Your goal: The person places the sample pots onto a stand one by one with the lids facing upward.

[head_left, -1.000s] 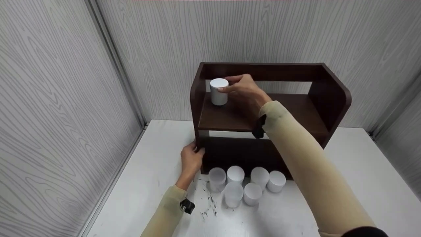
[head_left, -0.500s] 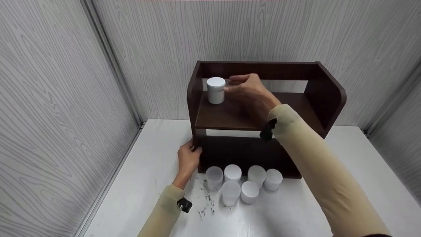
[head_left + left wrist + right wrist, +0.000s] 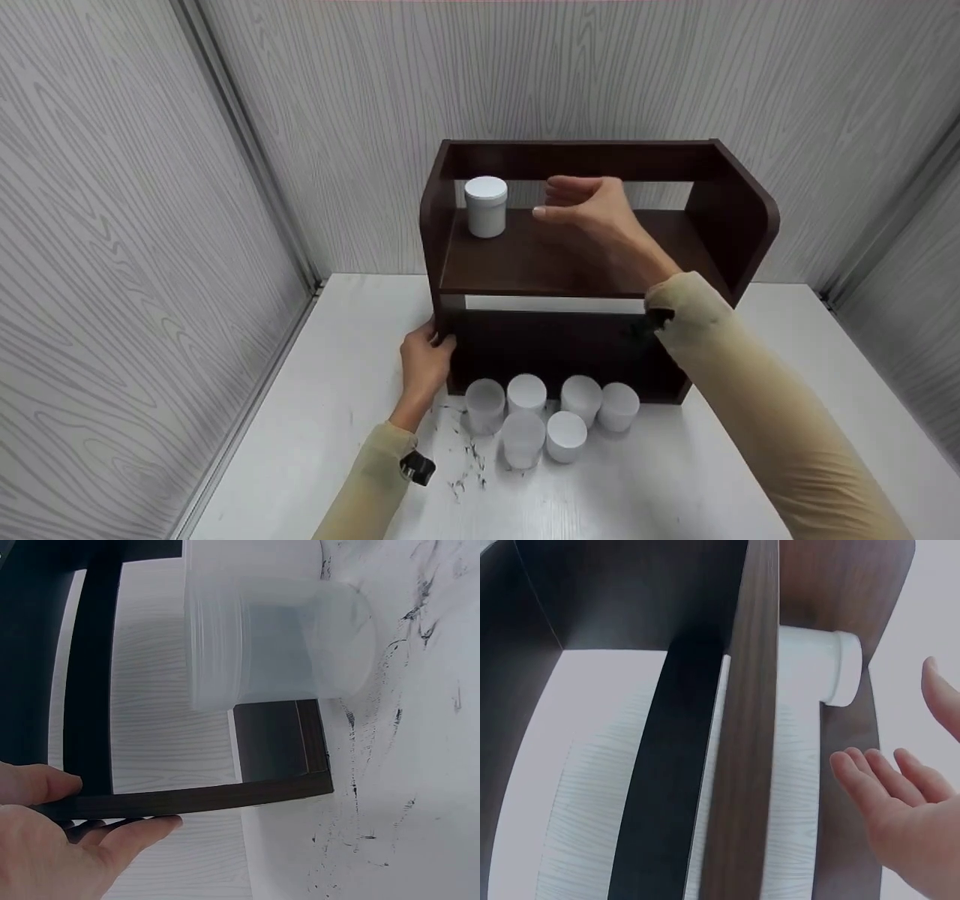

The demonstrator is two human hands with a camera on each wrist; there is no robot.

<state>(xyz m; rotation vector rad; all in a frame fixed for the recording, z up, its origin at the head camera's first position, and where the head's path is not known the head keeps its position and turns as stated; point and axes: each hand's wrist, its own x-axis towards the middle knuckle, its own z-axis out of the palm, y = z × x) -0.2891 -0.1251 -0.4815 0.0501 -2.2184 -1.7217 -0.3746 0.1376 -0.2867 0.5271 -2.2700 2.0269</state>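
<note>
A white lidded jar [image 3: 486, 208] stands upright at the left end of the upper board of a dark brown shelf [image 3: 555, 266]. To its right my right hand [image 3: 600, 214] hovers over the board with fingers apart, holding nothing; the right wrist view shows a gap between that hand [image 3: 907, 802] and the jar [image 3: 821, 666]. Low on the shelf's left side panel, my left hand [image 3: 424, 364] grips the edge. In the left wrist view the thumb and fingers of this hand [image 3: 67, 840] lie on both sides of the dark panel [image 3: 187, 799].
Several white and translucent jars, among them a translucent one [image 3: 523, 441] and a short white one [image 3: 566, 436], stand on the white table [image 3: 337, 450] before the shelf's lower front. Dark marks lie left of them. Wood-patterned walls [image 3: 360, 112] enclose the table.
My right hand has let go of the jar and moved away to the right. The jar stays on the upper board, and my left hand keeps its grip on the side panel.
</note>
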